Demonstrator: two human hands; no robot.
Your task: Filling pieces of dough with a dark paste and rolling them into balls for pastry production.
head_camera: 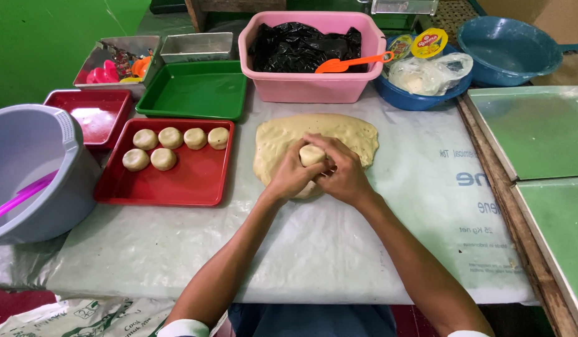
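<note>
Soft matt dough (314,140) on a smooth plastic sheet (339,243), glossy red plastic tray (189,181), crinkled shiny black bag (301,47), worn wooden desk edge (507,206).

The near half of the worktop (339,256) lies bare from the front edge up to the dough slab (345,134), crossed only by the person's forearms. Toward the left edge a red tray (195,181) and a grey bucket (33,168) stand in the way. Along the back edge a pink tub (314,87), a green tray (195,93) and a blue bowl (420,100) close the way, while a strip toward the right edge stays open.
</note>
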